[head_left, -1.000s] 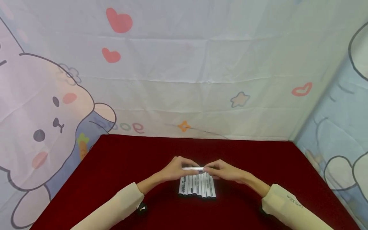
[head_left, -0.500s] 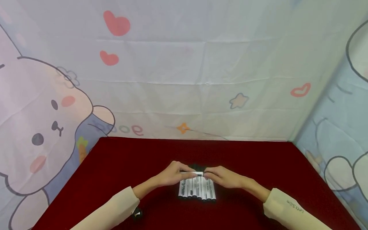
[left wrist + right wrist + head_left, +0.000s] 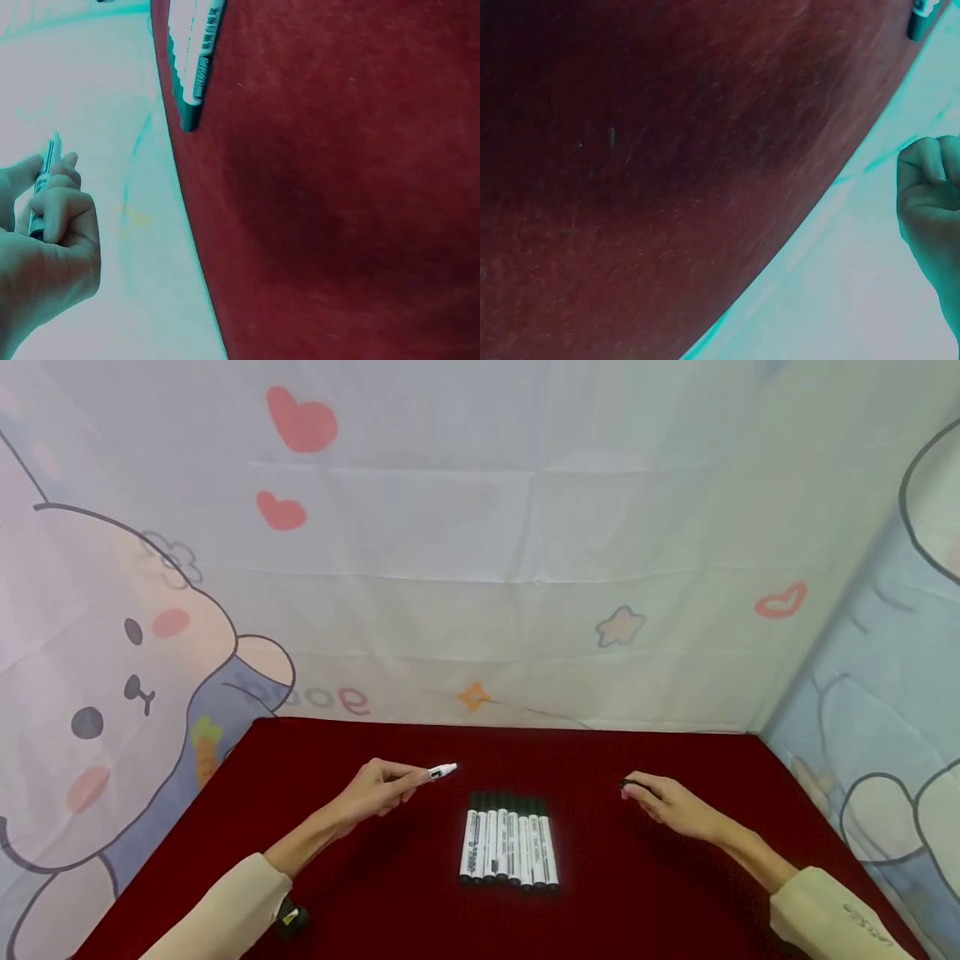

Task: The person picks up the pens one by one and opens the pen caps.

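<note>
My left hand point(image 3: 378, 793) pinches a white marker point(image 3: 442, 771) over the left part of the table, its uncapped tip pointing right. In the left wrist view the fingers curl round that marker point(image 3: 46, 169), whose pale tip sticks up past them. Off to the right, my right hand point(image 3: 675, 806) holds a small black marker cap point(image 3: 625, 784) between thumb and fingers, mostly hidden by them. Between the two hands, several white markers point(image 3: 510, 847) with black caps lie side by side in a row, caps toward the far side. Neither hand touches that row.
A dark red cloth point(image 3: 585, 910) covers the table. Behind it hangs a pale curtain point(image 3: 450, 527) printed with hearts and a cartoon bear, which also continues down both sides. A dark band with a device point(image 3: 291, 917) sits at the left sleeve.
My hands were together over the row at one marker. They have moved apart: the left went left with the uncapped marker, the right went right with its cap.
</note>
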Tool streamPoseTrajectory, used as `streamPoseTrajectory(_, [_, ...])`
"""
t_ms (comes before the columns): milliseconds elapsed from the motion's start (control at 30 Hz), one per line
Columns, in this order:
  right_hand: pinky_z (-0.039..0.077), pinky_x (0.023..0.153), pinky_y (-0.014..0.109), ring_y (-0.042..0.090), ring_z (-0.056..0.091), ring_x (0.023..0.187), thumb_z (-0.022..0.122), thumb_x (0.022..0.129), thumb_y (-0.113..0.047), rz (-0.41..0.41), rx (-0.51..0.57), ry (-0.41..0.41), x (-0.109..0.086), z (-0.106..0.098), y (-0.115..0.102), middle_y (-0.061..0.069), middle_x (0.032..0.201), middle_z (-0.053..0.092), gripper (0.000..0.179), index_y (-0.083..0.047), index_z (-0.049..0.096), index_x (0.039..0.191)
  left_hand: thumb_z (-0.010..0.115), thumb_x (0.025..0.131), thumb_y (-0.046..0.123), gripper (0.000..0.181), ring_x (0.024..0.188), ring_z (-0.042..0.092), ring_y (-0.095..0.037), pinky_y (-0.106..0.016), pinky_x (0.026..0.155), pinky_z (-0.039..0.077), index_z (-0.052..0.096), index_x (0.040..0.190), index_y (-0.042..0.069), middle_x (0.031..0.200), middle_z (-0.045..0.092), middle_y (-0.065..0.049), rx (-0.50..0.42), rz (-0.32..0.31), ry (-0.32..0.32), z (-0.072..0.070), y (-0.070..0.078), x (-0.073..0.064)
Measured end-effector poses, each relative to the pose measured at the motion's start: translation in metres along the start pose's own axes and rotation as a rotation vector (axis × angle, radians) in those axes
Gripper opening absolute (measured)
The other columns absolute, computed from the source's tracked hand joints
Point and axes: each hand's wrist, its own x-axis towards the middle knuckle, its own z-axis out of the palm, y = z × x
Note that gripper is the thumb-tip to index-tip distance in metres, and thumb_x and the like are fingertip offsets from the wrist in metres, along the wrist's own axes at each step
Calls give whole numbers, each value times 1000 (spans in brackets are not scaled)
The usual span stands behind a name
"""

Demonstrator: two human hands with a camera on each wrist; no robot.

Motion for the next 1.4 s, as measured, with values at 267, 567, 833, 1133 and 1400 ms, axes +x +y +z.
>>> streamPoseTrajectory(267, [43, 60, 22, 3, 45, 73, 36, 113, -18, 142, 14, -149, 6, 6, -6, 5, 87, 49, 28, 1, 55, 122, 64, 101, 35, 35, 75, 53, -15, -25, 64, 44, 72, 127, 12, 97, 70, -13, 143, 58, -82, 10, 8, 6])
streamPoseTrajectory(567, [54, 73, 25, 11, 59, 87, 41, 112, -20, 105, -48, -85, 3, 5, -14, 18, 111, 67, 32, 1, 59, 127, 64, 101, 20, 30, 91, 70, -34, -26, 71, 56, 70, 125, 3, 101, 74, -23, 89, 125, -73, 15, 9, 4])
streamPoseTrajectory(833, [48, 64, 23, 1, 50, 75, 49, 109, -20, 85, -67, -71, -1, 11, -14, 10, 98, 58, 27, -2, 61, 126, 66, 100, 21, 27, 80, 70, -18, -37, 67, 58, 70, 121, 5, 99, 77, -19, 76, 104, -93, 19, 9, 2])
streamPoseTrajectory(1133, [41, 63, 22, 0, 43, 77, 53, 107, -15, 39, -99, -51, -3, 13, -15, -4, 91, 50, 23, -6, 67, 122, 68, 99, 20, 29, 76, 66, -16, -36, 64, 60, 64, 120, 1, 104, 76, -21, 31, 92, -63, 17, 6, -3])
streamPoseTrajectory(1400, [42, 64, 22, 0, 44, 79, 54, 107, -17, 20, -105, -67, -6, 18, -10, -6, 91, 50, 23, -7, 67, 123, 69, 98, 21, 30, 81, 64, -32, -29, 60, 57, 64, 119, 0, 104, 75, -22, 71, 68, -35, 14, -5, -6])
